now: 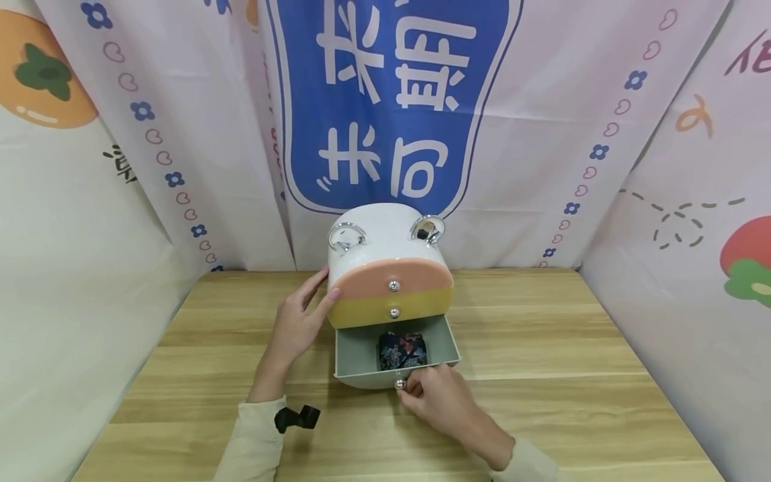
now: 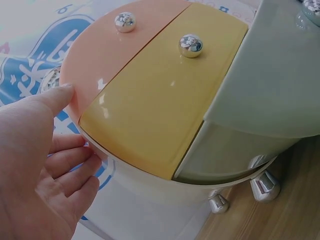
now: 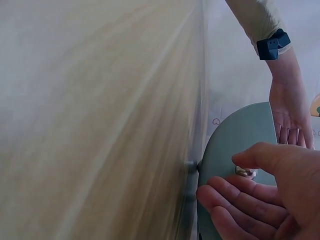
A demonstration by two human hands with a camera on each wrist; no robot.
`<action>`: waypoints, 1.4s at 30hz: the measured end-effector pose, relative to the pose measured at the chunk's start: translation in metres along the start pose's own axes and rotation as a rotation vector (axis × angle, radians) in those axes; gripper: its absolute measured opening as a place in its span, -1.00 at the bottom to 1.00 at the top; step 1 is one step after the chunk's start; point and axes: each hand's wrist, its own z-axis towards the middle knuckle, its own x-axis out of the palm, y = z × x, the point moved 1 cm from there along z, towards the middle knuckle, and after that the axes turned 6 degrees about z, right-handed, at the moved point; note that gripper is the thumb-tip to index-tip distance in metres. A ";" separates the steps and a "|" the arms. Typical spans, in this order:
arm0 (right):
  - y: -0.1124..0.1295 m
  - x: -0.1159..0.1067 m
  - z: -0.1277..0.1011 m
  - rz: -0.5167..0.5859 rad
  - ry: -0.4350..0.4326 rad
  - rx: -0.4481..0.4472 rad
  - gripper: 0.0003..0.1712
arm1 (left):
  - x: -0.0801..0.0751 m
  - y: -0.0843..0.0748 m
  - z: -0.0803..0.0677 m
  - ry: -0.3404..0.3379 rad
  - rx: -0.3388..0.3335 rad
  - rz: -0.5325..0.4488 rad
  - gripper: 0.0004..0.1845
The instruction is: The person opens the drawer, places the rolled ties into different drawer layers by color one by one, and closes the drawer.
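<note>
Small white plastic drawer cabinet (image 1: 385, 234) w/ rounded front sits mid-counter, on the light wood-grain counter (image 1: 542, 348), backed against the printed fabric backdrop (image 1: 391, 100). Three drawers: top peach drawer (image 1: 391, 274) and middle yellow drawer (image 1: 391, 311) both closed, bottom grey-green drawer (image 1: 442, 341) pulled out toward you. Dark floral-print cloth bundle (image 1: 402, 351) lies inside the open drawer, approx centre, touching the front wall.

Your left hand (image 1: 298, 321) rests flat against the cabinet's left side, fingers (image 2: 75, 170) straight and slightly spread, thumb tip on the edge of the peach drawer front; it grips nothing. Your right hand (image 1: 440, 398) is at the front of the grey-green drawer, thumb and forefinger pinching its small chrome ball knob (image 1: 399, 384); the other fingers (image 3: 235, 200) lie loosely curled below, close together.

Around: two chrome ring handles (image 1: 347, 235) on the cabinet top, chrome ball feet (image 2: 262, 187) underneath, seen in left wrist view. Black wrist-cam mount (image 1: 297, 418) on your left sleeve. Backdrop panels close in on left, right and rear. Right wrist view mostly blurred counter surface, little detail there. Open drawer front stands between your right hand and the cloth bundle.
</note>
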 end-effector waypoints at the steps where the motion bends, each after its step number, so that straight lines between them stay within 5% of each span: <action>1: 0.000 0.000 0.001 -0.001 0.002 0.002 -0.85 | 0.000 0.000 0.000 -0.001 0.000 0.001 -0.36; 42: -0.010 0.000 0.041 -0.027 -0.045 0.031 -0.76 | -0.001 0.007 0.000 0.009 -0.014 -0.007 -0.37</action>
